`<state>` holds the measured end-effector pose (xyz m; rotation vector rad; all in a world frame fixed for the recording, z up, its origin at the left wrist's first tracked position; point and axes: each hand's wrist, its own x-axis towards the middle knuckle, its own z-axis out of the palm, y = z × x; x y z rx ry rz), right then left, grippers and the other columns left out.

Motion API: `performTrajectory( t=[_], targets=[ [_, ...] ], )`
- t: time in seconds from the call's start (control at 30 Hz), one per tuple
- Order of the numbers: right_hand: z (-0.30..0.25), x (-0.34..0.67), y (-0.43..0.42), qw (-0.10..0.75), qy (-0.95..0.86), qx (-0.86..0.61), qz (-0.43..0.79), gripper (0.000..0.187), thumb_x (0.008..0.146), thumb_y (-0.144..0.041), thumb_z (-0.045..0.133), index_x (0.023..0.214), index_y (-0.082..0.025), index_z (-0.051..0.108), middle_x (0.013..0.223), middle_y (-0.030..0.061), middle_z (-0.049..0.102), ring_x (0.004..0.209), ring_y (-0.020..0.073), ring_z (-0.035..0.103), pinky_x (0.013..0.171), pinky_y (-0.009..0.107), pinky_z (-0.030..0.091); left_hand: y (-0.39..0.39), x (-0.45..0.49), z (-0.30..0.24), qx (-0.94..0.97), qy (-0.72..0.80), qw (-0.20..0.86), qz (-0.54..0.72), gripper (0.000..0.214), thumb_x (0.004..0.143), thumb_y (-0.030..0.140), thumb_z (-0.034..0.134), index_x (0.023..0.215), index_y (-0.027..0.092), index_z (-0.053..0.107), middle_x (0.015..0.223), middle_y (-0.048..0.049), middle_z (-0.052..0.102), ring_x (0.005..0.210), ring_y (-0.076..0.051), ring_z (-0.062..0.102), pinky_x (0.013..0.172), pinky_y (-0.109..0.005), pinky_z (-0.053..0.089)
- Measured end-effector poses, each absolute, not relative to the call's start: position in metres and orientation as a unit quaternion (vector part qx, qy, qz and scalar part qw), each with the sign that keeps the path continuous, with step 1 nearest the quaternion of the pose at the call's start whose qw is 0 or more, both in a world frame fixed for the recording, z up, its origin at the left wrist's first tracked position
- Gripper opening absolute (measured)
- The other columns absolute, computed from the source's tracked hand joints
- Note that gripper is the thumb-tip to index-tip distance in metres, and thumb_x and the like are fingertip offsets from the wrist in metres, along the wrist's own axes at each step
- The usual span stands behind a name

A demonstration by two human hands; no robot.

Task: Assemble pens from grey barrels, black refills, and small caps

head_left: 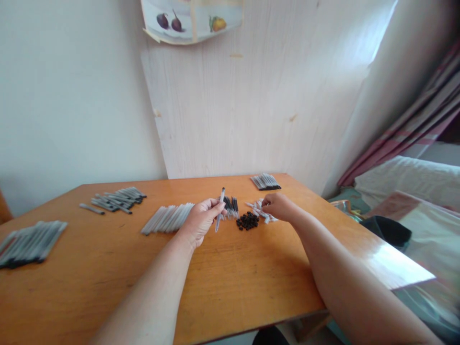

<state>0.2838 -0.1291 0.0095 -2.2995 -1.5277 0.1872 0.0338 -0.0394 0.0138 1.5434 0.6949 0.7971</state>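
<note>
My left hand (201,219) pinches a clear pen (222,193) between thumb and fingers. The pen stands nearly upright above the table, its black end on top. My right hand (277,206) is at a small pile of white, translucent pieces (268,218), with its fingers bent together and pointing down. What those fingers grip, if anything, is hidden. Between the hands lie a heap of small black plugs (247,221) and a bundle of dark-topped refills (234,207), partly covered by my left hand. Clear pen barrels (166,218) lie side by side left of that hand.
A loose pile of black-ended pens (117,199) lies at the back left of the wooden table (230,282). Rows of pens lie at the far left (34,242) and back right (265,181). A wall panel (251,105) stands behind; a black bag (386,231) is at the right.
</note>
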Motion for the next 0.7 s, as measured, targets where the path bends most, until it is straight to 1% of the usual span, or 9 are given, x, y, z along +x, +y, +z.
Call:
performTrajectory(
  t=[0.13, 0.27, 0.43, 0.7],
  targets=[
    [0.004, 0.288, -0.127, 0.182, -0.541, -0.820, 0.044, 0.016, 0.069, -0.023, 0.062, 0.080, -0.017, 0.072, 0.073, 0.0047, 0.068, 0.066, 0.0150, 0.059, 0.055, 0.023, 0.033, -0.040, 0.033, 0.015, 0.658, 0.299, 0.597, 0.349, 0.030, 0.073, 0.044, 0.066, 0.086, 0.016, 0.064, 0.080, -0.0053, 0.069, 0.059, -0.009, 0.047, 0.057, -0.023, 0.032],
    [0.006, 0.299, -0.130, 0.185, -0.513, -0.838, 0.010, 0.016, 0.069, -0.021, 0.060, 0.079, -0.017, 0.072, 0.074, 0.0060, 0.069, 0.067, 0.0157, 0.059, 0.056, 0.024, 0.034, -0.039, 0.032, 0.015, 0.654, 0.286, 0.599, 0.363, 0.031, 0.074, 0.044, 0.065, 0.086, 0.016, 0.064, 0.078, -0.0053, 0.068, 0.057, -0.009, 0.046, 0.056, -0.023, 0.032],
    [0.007, 0.308, -0.133, 0.163, -0.506, -0.847, 0.020, 0.017, 0.068, -0.021, 0.061, 0.080, -0.016, 0.071, 0.078, 0.0066, 0.069, 0.069, 0.0163, 0.059, 0.058, 0.025, 0.034, -0.037, 0.033, 0.013, 0.648, 0.286, 0.603, 0.368, 0.033, 0.073, 0.046, 0.066, 0.086, 0.015, 0.064, 0.077, -0.0054, 0.068, 0.057, -0.009, 0.046, 0.054, -0.022, 0.032],
    [-0.003, 0.306, -0.129, 0.132, -0.513, -0.847, 0.042, 0.021, 0.067, -0.025, 0.064, 0.086, -0.016, 0.069, 0.079, 0.0059, 0.068, 0.069, 0.0160, 0.057, 0.055, 0.025, 0.031, -0.038, 0.032, 0.016, 0.647, 0.287, 0.607, 0.363, 0.032, 0.073, 0.044, 0.066, 0.086, 0.015, 0.063, 0.077, -0.0042, 0.067, 0.057, -0.009, 0.045, 0.054, -0.022, 0.032]
  ],
)
